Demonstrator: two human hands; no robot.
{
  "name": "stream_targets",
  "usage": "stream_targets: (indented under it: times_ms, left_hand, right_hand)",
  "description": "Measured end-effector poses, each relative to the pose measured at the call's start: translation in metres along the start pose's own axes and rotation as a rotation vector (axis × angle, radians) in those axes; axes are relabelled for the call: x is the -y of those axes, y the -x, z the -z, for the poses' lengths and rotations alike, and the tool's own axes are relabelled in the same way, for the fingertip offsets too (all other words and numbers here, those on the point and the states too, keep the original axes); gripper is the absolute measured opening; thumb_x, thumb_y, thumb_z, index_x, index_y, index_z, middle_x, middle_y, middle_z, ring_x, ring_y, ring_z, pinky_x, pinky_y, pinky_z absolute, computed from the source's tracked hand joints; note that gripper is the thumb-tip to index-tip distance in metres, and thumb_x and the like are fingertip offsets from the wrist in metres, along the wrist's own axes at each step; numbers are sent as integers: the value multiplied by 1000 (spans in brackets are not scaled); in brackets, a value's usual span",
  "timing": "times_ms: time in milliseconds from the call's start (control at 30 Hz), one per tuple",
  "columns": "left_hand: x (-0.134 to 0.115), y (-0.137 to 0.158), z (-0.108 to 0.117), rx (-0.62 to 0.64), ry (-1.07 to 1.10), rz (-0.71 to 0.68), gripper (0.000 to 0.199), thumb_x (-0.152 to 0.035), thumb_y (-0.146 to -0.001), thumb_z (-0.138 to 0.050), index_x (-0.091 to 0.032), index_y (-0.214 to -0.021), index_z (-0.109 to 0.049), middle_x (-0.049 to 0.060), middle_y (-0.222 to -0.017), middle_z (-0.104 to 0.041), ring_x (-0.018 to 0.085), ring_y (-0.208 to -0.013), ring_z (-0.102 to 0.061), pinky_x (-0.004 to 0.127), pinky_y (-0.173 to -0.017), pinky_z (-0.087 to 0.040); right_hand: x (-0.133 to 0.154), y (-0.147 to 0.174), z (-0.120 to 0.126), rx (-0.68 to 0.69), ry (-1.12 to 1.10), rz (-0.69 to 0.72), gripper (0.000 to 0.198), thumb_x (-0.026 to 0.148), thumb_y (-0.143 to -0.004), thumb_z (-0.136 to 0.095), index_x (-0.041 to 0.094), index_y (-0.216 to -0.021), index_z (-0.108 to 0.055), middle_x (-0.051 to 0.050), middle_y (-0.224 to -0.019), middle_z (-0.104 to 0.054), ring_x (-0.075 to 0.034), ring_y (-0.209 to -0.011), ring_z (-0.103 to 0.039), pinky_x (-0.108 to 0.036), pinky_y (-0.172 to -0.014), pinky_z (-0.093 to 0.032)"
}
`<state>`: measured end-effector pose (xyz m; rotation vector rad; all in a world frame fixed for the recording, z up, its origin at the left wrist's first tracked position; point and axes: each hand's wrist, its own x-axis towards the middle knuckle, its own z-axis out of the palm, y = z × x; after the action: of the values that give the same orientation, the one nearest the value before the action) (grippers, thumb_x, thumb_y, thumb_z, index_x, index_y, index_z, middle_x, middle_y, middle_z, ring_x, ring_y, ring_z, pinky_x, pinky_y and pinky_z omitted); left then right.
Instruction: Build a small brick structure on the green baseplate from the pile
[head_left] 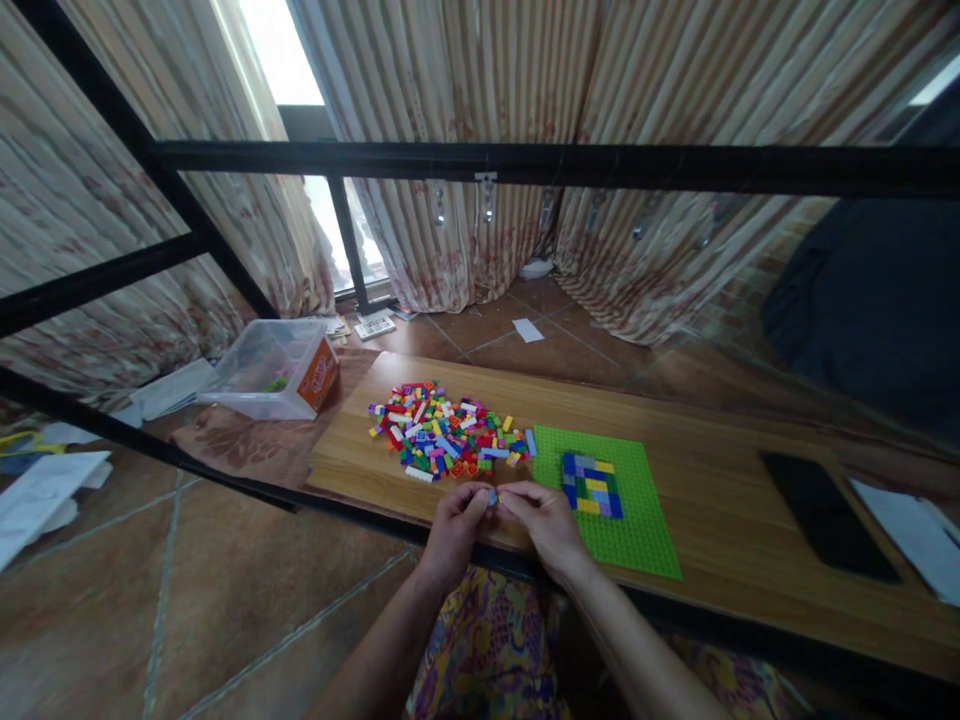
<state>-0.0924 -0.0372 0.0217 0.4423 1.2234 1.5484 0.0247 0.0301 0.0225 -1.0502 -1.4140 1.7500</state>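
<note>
At the near edge of the table, my left hand [454, 532] pinches a small light-blue toy brick [492, 497] between thumb and fingers. My right hand [547, 522] is closed against it from the other side, with a sliver of a yellow brick [500, 495] showing at its fingertips. Whether the two pieces are joined I cannot tell. Just beyond my hands spreads a heap of loose colourful bricks [450, 435]. To the right lies a green baseplate [645, 540], bearing a low block build [592, 485] of blue, yellow, green and lavender bricks.
A clear plastic box [259, 400] with an orange label stands left of the wooden table [712, 480]. A dark flat slab [829, 515] and white paper [911, 535] lie at the right end. A black metal bar [525, 162] crosses in front of the curtains.
</note>
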Motion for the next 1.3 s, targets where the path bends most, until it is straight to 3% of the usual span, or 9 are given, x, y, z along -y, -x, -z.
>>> stream_targets:
  times_ms: [167, 333, 500, 700, 867, 1000, 1100, 1200, 1300]
  left_hand:
    - [-9, -6, 0, -133, 112, -5, 40, -47, -63, -80, -14, -81, -66, -2, -68, -57, 6, -59, -49, 17, -57, -39]
    - [-19, -7, -1, -132, 187, 24, 43, -45, -60, -83, -13, -83, -67, 1, -73, -62, 6, -59, -52, 17, -55, -42]
    - [-18, -7, 1, -105, 215, 57, 43, -44, -60, -84, -13, -83, -66, 1, -71, -61, 7, -59, -52, 18, -54, -42]
    - [-15, -6, 0, -11, 195, 115, 39, -45, -63, -82, -12, -74, -64, -3, -59, -52, 5, -53, -44, 16, -50, -34]
    - [-11, -6, -3, 60, 54, 121, 37, -48, -71, -73, -13, -74, -62, -3, -58, -50, 5, -52, -40, 17, -47, -29]
    - [-10, -17, 6, -55, -202, -56, 28, -41, -79, -63, -14, -88, -66, 1, -71, -59, 9, -60, -50, 20, -54, -38]
    - [-11, -27, 16, -172, -530, -343, 19, -28, -82, -55, -16, -93, -65, 4, -84, -64, 16, -76, -58, 27, -69, -48]
    - [-11, -35, 21, -161, -865, -609, 26, -16, -85, -44, -18, -103, -63, 8, -102, -64, 21, -97, -60, 37, -88, -49]
    - [-6, -41, 21, -143, -1093, -735, 35, -8, -84, -39, -17, -112, -59, 11, -109, -62, 23, -106, -58, 41, -94, -48]
  right_hand:
    - [7, -16, 6, -138, 563, 318, 17, 28, -80, -57, 22, -78, -72, -6, -86, -70, -20, -80, -64, -35, -78, -51]
    - [11, -33, 3, -130, 828, 397, 20, 17, -81, -51, 21, -86, -70, -7, -91, -68, -20, -86, -62, -35, -83, -48]
    - [15, -29, -3, -86, 757, 406, 24, 17, -83, -49, 20, -98, -68, -8, -97, -67, -19, -88, -62, -36, -85, -49]
    - [25, -7, -10, 155, 621, 460, 26, 21, -86, -52, 24, -107, -66, -6, -110, -63, -18, -103, -59, -35, -92, -48]
    - [25, 1, -6, 89, 559, 419, 19, 25, -88, -52, 23, -100, -67, -5, -101, -65, -17, -94, -61, -31, -84, -50]
    - [27, 6, 26, -33, 579, 408, 21, 31, -89, -52, 23, -101, -67, -5, -102, -66, -18, -92, -62, -32, -80, -50]
    - [29, 4, 72, -226, 654, 395, 24, 35, -87, -52, 22, -99, -68, -6, -103, -66, -19, -91, -62, -34, -82, -50]
    - [29, -6, 119, -356, 754, 385, 27, 36, -85, -52, 20, -100, -68, -8, -100, -66, -20, -87, -63, -38, -82, -50]
    - [25, -20, 146, -340, 846, 388, 26, 31, -85, -51, 21, -99, -70, -8, -101, -67, -22, -93, -62, -40, -88, -48]
